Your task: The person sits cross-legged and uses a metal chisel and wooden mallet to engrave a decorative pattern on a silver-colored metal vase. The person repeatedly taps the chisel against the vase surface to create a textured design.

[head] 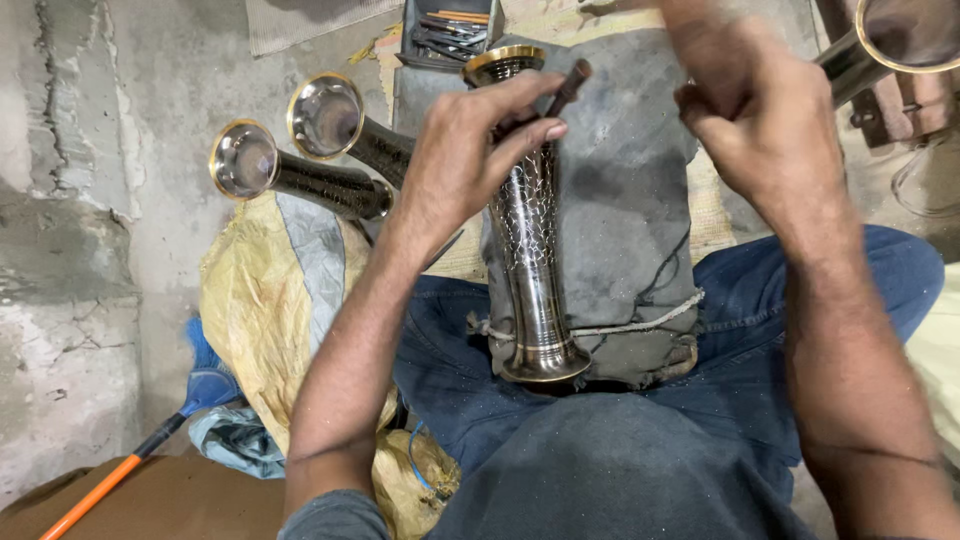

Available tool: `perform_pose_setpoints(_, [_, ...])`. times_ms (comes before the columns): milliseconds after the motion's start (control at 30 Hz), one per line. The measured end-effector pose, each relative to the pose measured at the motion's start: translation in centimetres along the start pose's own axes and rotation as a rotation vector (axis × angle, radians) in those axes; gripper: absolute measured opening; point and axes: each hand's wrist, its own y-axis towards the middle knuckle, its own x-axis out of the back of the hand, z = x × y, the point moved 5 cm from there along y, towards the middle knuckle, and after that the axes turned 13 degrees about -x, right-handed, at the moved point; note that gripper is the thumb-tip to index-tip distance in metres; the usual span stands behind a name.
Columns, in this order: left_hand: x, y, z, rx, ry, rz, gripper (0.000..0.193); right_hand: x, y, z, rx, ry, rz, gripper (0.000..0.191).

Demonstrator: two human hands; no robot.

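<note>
A tall metal vase (528,260) with an engraved net pattern and a gold rim lies on a grey padded block (625,190) resting on my lap. My left hand (470,150) rests on the vase's upper part and pinches a thin dark chisel (567,88) between thumb and fingers. My right hand (750,110) is raised above the block, fingers curled closed; it is blurred and whatever is in it is hidden.
Two more engraved vases (300,175) lie to the left on a yellow cloth (255,300). Another vase (890,40) sits at the top right. A tray of metal tools (450,35) stands beyond the block. An orange-handled brush (150,445) lies on the floor at the left.
</note>
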Motion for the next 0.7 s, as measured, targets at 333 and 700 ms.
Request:
perform_pose_setpoints(333, [-0.8, -2.9, -0.2, 0.228, -0.058, -0.399, 0.038, 1.5, 5.6, 3.0, 0.279, -0.316, 0.059, 0.018])
perform_pose_setpoints(700, [-2.6, -5.0, -1.5, 0.318, -0.19, -0.769, 0.03, 0.2, 7.3, 6.6, 0.434, -0.581, 0.238, 0.013])
